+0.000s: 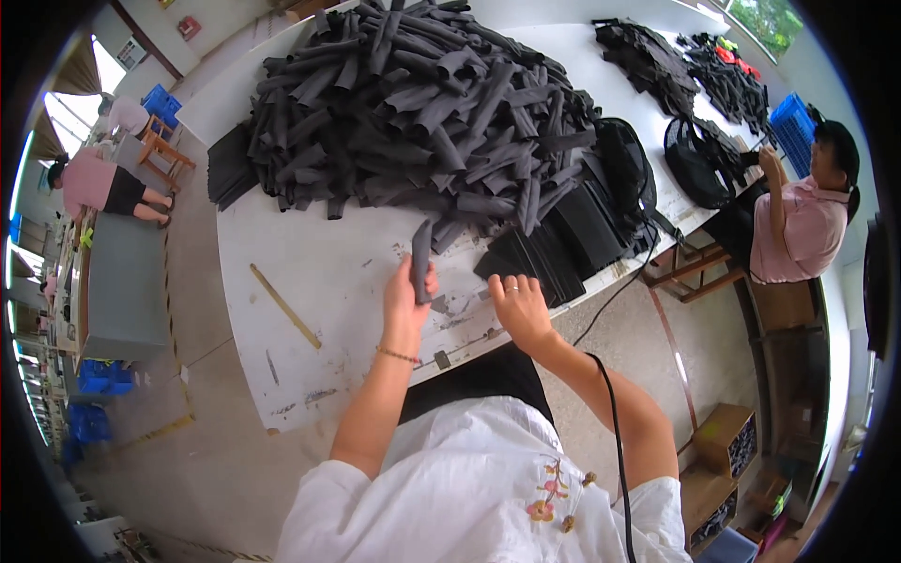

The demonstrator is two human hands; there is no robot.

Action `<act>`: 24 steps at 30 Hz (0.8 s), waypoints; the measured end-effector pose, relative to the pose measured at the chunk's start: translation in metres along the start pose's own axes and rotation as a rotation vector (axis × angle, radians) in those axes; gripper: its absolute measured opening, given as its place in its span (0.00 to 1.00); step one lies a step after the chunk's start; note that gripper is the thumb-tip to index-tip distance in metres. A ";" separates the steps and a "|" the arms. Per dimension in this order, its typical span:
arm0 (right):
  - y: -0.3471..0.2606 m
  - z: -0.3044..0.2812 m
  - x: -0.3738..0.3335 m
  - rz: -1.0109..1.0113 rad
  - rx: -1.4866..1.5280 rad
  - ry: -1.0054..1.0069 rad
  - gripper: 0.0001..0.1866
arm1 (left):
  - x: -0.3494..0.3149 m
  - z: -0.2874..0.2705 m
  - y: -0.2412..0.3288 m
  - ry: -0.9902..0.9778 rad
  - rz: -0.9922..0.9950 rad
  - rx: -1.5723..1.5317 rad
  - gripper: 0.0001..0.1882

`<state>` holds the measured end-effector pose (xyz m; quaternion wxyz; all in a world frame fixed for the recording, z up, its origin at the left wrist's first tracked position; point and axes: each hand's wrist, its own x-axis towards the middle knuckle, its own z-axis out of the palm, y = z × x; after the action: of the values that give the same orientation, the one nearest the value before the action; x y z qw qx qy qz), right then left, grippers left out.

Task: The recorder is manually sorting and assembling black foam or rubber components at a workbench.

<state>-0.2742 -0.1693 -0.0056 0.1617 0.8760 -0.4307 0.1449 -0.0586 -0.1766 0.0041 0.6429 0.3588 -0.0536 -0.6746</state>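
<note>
My left hand (410, 295) is closed around a dark grey folded fabric strip (422, 261), which stands nearly upright above the table. To its right, my right hand (522, 308) has its fingers curled at the near-left edge of a stack of flat black fabric pieces (535, 266). Whatever is under those fingers is hidden. A large heap of loose, rolled-looking dark grey fabric strips (413, 103) rises just beyond both hands.
The white table (272, 281) bears a yellowish ruler-like strip (285, 306) at left. A black mesh bag (623, 164) and a black cable (605, 375) are at right. Another person (798, 206) sits beyond the table's right side. Wooden boxes (727, 441) stand lower right.
</note>
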 end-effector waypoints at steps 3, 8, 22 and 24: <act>-0.004 -0.017 0.006 0.146 0.153 -0.046 0.06 | -0.019 0.002 -0.009 0.016 0.200 0.367 0.15; -0.027 -0.045 0.026 0.725 1.241 0.154 0.14 | -0.050 0.015 -0.011 -0.219 0.258 0.490 0.12; -0.027 -0.035 0.028 0.535 1.792 -0.062 0.11 | -0.068 -0.020 -0.011 -0.297 -0.094 0.467 0.13; -0.022 -0.033 0.023 0.480 1.126 0.049 0.12 | -0.064 -0.032 -0.011 -0.222 -0.055 0.348 0.14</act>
<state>-0.2475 -0.1591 0.0301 -0.3534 0.7019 -0.4694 0.4027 -0.0551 -0.1042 0.0011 0.5426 0.3891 -0.2302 -0.7079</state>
